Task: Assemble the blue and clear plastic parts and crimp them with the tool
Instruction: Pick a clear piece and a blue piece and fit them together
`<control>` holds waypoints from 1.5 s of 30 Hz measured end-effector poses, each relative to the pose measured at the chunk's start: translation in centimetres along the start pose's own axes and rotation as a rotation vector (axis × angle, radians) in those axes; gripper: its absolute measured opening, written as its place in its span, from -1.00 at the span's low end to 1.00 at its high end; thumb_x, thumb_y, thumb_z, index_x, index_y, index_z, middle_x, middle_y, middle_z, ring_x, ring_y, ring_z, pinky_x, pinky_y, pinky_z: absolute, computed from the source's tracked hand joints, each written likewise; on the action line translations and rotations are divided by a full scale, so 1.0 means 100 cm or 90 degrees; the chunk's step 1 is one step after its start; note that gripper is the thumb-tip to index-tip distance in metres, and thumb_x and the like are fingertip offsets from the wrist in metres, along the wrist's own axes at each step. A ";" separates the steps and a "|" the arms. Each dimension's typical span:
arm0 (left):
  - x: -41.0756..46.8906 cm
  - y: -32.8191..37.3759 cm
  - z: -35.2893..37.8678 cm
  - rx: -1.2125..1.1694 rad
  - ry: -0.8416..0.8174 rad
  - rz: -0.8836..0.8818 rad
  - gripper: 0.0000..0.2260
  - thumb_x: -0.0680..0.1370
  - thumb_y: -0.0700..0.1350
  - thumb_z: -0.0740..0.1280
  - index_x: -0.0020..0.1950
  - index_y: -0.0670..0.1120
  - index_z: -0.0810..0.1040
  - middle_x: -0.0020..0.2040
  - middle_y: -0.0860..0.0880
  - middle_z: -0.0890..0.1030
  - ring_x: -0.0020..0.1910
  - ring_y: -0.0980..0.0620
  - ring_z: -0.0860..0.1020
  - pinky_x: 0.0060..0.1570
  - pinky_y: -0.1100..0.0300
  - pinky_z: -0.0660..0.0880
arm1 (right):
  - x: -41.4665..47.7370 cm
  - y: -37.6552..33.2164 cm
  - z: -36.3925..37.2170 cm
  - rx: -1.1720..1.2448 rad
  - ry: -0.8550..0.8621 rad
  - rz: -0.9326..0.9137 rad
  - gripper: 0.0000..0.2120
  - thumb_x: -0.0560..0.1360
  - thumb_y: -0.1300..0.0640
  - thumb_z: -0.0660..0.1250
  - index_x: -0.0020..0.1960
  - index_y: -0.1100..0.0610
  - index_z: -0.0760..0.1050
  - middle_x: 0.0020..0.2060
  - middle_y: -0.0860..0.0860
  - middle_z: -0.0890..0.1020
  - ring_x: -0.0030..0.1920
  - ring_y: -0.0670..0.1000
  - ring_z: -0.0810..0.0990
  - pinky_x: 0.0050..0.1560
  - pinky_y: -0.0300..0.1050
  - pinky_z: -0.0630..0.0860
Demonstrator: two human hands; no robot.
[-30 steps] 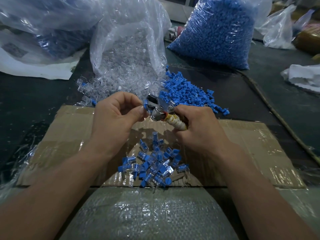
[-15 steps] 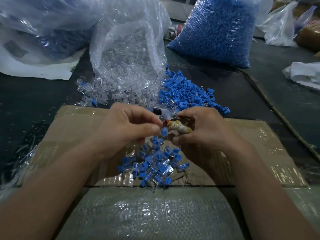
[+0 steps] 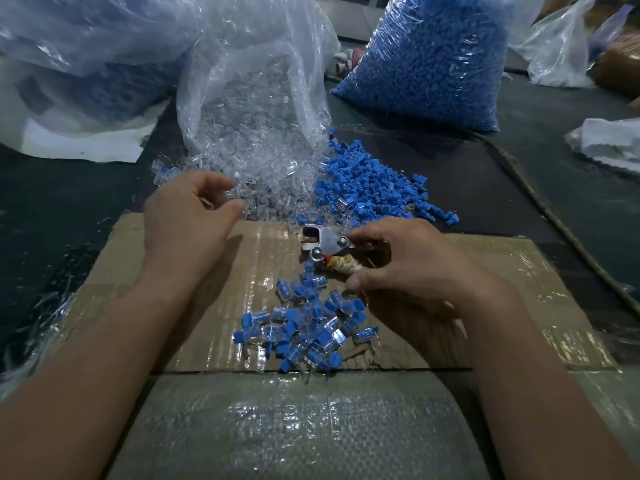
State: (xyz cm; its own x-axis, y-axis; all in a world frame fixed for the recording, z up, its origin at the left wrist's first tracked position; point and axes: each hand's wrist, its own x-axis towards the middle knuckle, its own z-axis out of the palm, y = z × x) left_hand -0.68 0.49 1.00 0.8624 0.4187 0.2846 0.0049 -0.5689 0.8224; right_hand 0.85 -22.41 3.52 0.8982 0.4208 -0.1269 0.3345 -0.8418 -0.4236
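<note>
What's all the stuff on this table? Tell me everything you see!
cardboard: one, brown, centre
woven sack: one, grey, nearest edge
open bag: one, clear, behind cardboard
bag of blue parts: one, clear plastic, far back
loose clear parts: one pile, clear, spilling from open bag
loose blue parts: one pile, blue, right of loose clear parts
assembled pieces: one pile, blue and clear, on cardboard
crimping tool: one, silver, above cardboard
left hand: one, over loose clear parts, fingers loosely curled
right hand: one, gripping crimping tool

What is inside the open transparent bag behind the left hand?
Clear plastic parts fill the bag and spill from its mouth. What lies deeper is covered by them.
</note>
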 end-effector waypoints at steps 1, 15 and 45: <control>0.004 -0.005 0.000 0.038 0.005 0.004 -0.77 0.43 -0.13 0.44 0.08 -0.03 0.59 -0.14 0.00 0.59 -0.15 0.02 0.55 -0.02 0.01 0.53 | -0.001 0.000 0.000 0.012 0.012 0.001 -0.34 0.23 -0.20 0.46 0.29 -0.07 0.44 -0.01 -0.23 0.45 -0.01 -0.19 0.40 -0.13 -0.34 0.30; 0.004 -0.005 0.005 0.024 -0.052 0.084 -0.91 0.54 -0.26 0.27 -0.05 -0.16 0.57 -0.21 -0.04 0.60 -0.34 0.24 0.58 -0.27 0.46 0.43 | 0.004 0.021 -0.012 0.138 0.369 0.116 -0.85 0.46 0.03 0.37 -0.28 -0.09 0.49 -0.38 -0.23 0.53 -0.32 -0.23 0.51 -0.27 -0.32 0.44; -0.003 0.001 0.001 -0.006 -0.302 0.060 -0.73 0.36 -0.24 0.48 -0.13 0.12 0.56 -0.23 0.18 0.57 -0.32 0.46 0.51 -0.32 0.61 0.37 | 0.018 0.052 -0.006 0.019 0.223 0.223 -0.91 0.50 0.15 0.31 -0.13 0.01 0.42 -0.16 -0.08 0.47 -0.10 -0.04 0.42 -0.11 -0.13 0.32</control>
State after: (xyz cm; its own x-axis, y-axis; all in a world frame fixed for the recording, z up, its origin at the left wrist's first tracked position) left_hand -0.94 0.22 0.99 0.9946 -0.0040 0.1038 -0.0867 -0.5820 0.8085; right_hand 4.32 -26.19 1.61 0.9988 -0.0283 0.0404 -0.0079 -0.8999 -0.4359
